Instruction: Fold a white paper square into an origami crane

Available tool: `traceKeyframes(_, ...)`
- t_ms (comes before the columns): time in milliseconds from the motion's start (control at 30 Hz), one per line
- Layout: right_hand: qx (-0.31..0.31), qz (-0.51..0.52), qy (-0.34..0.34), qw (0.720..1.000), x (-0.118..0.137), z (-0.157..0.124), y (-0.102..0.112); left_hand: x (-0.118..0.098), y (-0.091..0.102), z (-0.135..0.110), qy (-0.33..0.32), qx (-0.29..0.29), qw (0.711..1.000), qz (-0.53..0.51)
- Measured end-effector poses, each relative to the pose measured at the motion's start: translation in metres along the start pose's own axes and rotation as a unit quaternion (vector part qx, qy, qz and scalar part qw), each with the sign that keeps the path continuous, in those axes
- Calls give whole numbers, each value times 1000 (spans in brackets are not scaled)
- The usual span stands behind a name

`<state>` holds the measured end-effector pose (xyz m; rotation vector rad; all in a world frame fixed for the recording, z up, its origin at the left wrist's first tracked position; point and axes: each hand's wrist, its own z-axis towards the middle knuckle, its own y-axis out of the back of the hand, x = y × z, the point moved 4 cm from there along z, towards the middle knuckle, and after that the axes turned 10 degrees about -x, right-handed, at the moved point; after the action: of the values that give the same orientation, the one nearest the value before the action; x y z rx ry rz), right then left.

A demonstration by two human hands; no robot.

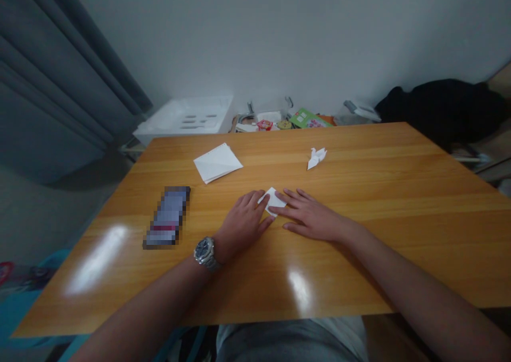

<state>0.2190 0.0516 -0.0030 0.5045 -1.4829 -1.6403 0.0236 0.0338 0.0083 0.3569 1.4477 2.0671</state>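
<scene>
A small folded piece of white paper (272,200) lies on the wooden table (339,175), held between both hands. My left hand (243,224) rests palm down with its fingertips on the paper's left side, and a metal wristwatch (205,252) sits on that wrist. My right hand (307,217) comes in from the right, its fingertips on the paper's right edge. Farther off lie a white paper origami crane (316,157) and a small stack of white paper sheets (217,162).
A phone (167,217) with a pixelated screen lies left of my left hand. Behind the table's far edge stand a white plastic tray (183,120), colourful packets (307,118) and a dark cloth pile (439,106). A grey curtain (56,74) hangs at left.
</scene>
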Motion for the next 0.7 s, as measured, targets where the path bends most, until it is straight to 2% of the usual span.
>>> traceKeyframes(300, 2, -14, -7, 1000, 0, 1, -1, 9, 4, 2, 30, 3, 998, -56)
traceKeyframes(700, -26, 3, -18, 1000, 1, 1, -1, 7, 3, 4, 31, -2, 999, -24)
